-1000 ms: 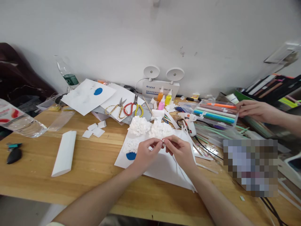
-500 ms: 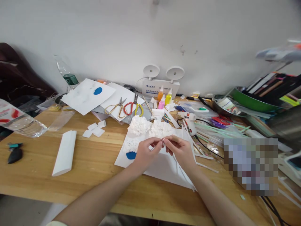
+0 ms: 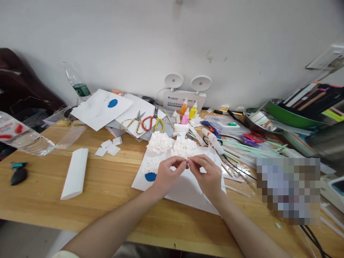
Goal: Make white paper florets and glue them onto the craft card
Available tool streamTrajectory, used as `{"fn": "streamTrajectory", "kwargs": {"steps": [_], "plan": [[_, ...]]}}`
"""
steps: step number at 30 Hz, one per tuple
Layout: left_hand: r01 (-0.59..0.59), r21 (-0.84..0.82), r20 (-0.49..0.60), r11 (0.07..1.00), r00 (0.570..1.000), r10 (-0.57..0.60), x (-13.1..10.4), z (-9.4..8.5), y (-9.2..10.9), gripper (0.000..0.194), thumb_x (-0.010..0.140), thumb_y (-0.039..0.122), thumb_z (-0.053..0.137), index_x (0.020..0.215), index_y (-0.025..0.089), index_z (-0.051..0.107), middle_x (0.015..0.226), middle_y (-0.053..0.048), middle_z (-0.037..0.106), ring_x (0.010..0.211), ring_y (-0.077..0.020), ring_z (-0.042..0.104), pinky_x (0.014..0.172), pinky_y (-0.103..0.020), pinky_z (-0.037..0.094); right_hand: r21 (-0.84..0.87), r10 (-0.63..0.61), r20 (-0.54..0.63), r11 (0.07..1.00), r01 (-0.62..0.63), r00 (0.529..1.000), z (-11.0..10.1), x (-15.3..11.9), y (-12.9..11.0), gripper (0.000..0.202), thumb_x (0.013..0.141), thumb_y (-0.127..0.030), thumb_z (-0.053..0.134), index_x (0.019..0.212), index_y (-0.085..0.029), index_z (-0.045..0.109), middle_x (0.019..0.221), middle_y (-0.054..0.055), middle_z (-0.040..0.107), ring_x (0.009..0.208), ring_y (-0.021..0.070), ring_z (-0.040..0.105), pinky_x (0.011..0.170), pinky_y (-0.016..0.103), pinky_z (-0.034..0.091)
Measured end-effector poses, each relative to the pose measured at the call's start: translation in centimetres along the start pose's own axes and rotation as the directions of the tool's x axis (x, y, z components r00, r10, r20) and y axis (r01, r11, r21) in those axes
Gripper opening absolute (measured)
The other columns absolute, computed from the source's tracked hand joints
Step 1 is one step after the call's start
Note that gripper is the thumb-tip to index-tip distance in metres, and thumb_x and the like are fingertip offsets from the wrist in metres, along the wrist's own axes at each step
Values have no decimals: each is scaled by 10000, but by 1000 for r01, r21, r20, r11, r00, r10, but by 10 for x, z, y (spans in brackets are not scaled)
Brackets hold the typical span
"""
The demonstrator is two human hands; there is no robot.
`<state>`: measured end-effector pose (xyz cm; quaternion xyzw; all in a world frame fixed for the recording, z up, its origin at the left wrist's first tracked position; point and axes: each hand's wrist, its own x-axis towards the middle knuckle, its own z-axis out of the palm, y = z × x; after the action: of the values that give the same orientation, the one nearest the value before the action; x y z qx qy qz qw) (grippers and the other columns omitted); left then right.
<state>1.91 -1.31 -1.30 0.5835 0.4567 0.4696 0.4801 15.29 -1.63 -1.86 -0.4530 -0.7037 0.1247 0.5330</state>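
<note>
Over a white sheet (image 3: 196, 193), my left hand (image 3: 169, 173) and my right hand (image 3: 206, 173) meet fingertip to fingertip. Both are pinched at the same spot, and whatever they hold there is too small to make out. Just beyond them on the sheet lie two white fluffy clusters, one (image 3: 159, 142) at the left and one (image 3: 184, 145) at the right. A third, flatter white cluster (image 3: 150, 165) sits beside my left hand, above a blue round patch (image 3: 150, 176).
Behind the sheet are gold scissors (image 3: 133, 122), red-and-yellow pliers (image 3: 154, 122) and small paint bottles (image 3: 192, 111). A glue gun (image 3: 213, 139) with a black cable lies at the right. A folded white paper (image 3: 75, 173) and small white squares (image 3: 113, 149) are at the left.
My right hand has turned slightly and its fingers have shifted at the pinch. A thin white strip that hung below it no longer shows. The glue gun looks differently placed.
</note>
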Motion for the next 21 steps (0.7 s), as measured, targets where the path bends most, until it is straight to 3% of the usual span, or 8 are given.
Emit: {"fn": "streamTrajectory", "kwargs": {"steps": [7,15,21], "plan": [[-34,24,-14,999,999,34,-2,-1,6,170,769,248,521,767,155,663,777,-39,681,734,-147,604,686,-240,473,-95,-168,-58,982,162,984,1,-2,4,180,738,-88,570,862,-204,630,733,30,603,549,87,533,451,206,446],[-33,66,-56,997,998,37,-2,0,5,165,762,251,539,800,165,675,842,-42,695,793,-173,622,715,-267,494,-131,-122,14,984,123,992,-2,-4,5,218,770,-161,531,931,-247,648,792,56,641,656,136,601,518,245,508],[-20,37,-100,999,995,24,-1,-1,3,184,741,293,578,826,164,677,856,-51,695,793,-175,625,714,-263,497,-97,-173,79,979,180,982,-1,-2,4,341,757,-119,518,1066,-238,601,847,72,626,729,143,594,581,254,510]]}}
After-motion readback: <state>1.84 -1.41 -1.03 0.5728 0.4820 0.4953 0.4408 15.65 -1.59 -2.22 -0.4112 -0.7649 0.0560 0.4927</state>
